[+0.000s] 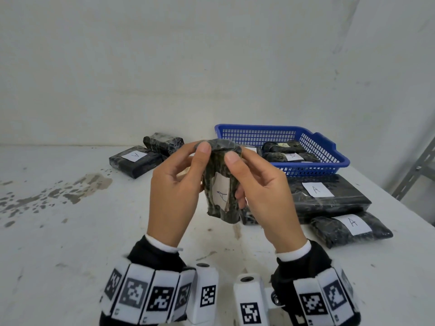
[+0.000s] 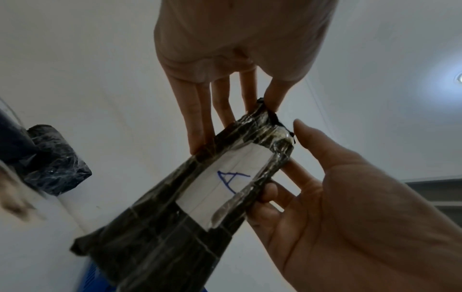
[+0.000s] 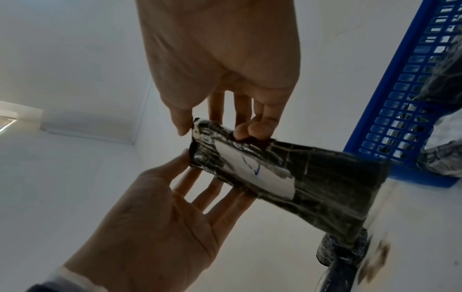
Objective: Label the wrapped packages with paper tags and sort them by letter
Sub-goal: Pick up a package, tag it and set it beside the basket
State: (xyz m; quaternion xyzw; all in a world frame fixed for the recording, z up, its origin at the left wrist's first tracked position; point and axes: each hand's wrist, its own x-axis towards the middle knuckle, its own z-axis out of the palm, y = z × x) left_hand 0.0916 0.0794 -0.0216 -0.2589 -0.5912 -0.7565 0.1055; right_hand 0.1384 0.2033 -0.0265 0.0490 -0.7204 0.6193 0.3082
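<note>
I hold a small black film-wrapped package (image 1: 221, 182) upright above the table's middle. A white paper tag (image 1: 221, 192) with a blue "A" lies on its near face. My left hand (image 1: 200, 163) pinches the package from the left, thumb on the top end and fingers behind. My right hand (image 1: 243, 170) pinches it from the right the same way. In the left wrist view the package (image 2: 175, 227) and its tag (image 2: 225, 183) lie between my left hand (image 2: 237, 110) and right hand (image 2: 312, 168). In the right wrist view the right hand (image 3: 220, 126) and left hand (image 3: 187, 187) hold the package (image 3: 325, 177).
A blue basket (image 1: 329, 147) at the back right holds several tagged packages. Two packages tagged "A" (image 1: 329, 196) (image 1: 348, 229) lie in front of it. At the back left lie a package tagged "A" (image 1: 136, 161) and one with no tag in view (image 1: 163, 141). Dark stains (image 1: 70, 189) mark the table on the left.
</note>
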